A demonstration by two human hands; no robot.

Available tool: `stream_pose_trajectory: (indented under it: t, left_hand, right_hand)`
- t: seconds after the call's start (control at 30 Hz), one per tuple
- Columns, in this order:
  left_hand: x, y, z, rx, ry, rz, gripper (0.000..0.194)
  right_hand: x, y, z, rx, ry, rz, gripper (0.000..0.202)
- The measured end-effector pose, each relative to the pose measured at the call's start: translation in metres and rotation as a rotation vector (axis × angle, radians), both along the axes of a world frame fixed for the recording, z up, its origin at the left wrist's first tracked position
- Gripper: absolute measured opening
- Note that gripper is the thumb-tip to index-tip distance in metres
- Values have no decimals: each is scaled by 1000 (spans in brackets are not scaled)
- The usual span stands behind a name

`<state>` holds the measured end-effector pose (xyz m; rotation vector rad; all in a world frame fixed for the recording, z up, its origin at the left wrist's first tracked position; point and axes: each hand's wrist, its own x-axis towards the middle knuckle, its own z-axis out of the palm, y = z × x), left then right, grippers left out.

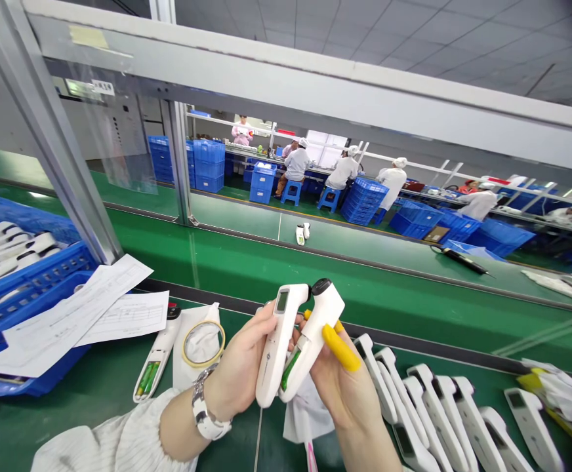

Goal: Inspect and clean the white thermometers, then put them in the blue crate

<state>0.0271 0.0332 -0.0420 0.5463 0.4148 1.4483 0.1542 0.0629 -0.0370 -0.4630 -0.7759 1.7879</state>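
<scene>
Thermometer (277, 354) in left hand (241, 357), logo illegible; printed sheets (77, 311), text illegible.

Papers (129, 317) lie left of the tape roll (184, 346); a black tool (464, 261) rests well to its right, and blue crates (365, 200) and stools (292, 190) stand far beyond it.

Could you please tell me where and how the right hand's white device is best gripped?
I'd suggest gripping the white device by the closed outer side of its handle, from the right: its open compartment, showing green inside, faces left, so that face is better kept untouched.
</scene>
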Motion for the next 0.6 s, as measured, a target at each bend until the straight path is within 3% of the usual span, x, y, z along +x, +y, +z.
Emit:
stream_pose_trajectory:
  t: [0.33,0.6]
  left_hand:
    - [-3,2,-6,32,0,-30,30]
    - [-8,0,-11,146,-133,-180,27]
  right_hand:
    - [1,2,-5,-4,-14,-33,26]
    - [4,3,-5,28,-33,-52,26]
